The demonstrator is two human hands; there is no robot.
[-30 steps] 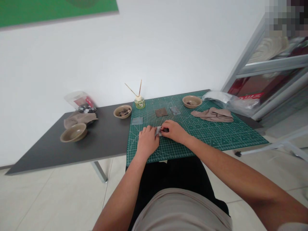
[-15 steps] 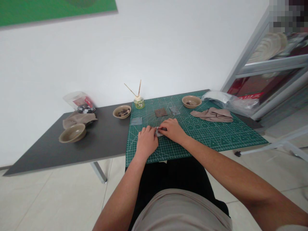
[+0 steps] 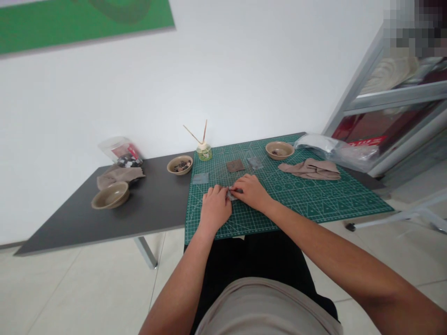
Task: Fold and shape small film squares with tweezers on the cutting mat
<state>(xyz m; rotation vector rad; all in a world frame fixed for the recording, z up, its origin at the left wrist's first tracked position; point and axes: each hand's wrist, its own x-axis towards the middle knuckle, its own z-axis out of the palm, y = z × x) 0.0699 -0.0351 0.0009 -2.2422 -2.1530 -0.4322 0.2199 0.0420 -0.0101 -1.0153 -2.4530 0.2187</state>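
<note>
Both hands meet over the green cutting mat (image 3: 307,197) at a small, clear-greyish plastic piece (image 3: 231,195), perhaps a little bag. My left hand (image 3: 215,204) has its fingers closed at the left edge of that piece. From the right, my right hand (image 3: 252,190) pinches close to it, with something small and dark at the fingertips that I cannot make out. Just beyond the hands lie a brown square (image 3: 235,165), a clear plastic sheet (image 3: 201,178) and a second clear plastic piece (image 3: 255,161).
A bowl of dark and tan bits (image 3: 179,164) and a reed diffuser (image 3: 204,151) stand behind on the left. Farther left are another bowl (image 3: 111,195), a cloth and a plastic tub (image 3: 120,150). On the right lie a bowl (image 3: 280,150), a brown cloth (image 3: 312,169) and a plastic bag (image 3: 338,150).
The view has shifted slightly, so everything sits a little lower and to the right. Both hands stay together at the plastic piece, with hardly any change in their grip.
</note>
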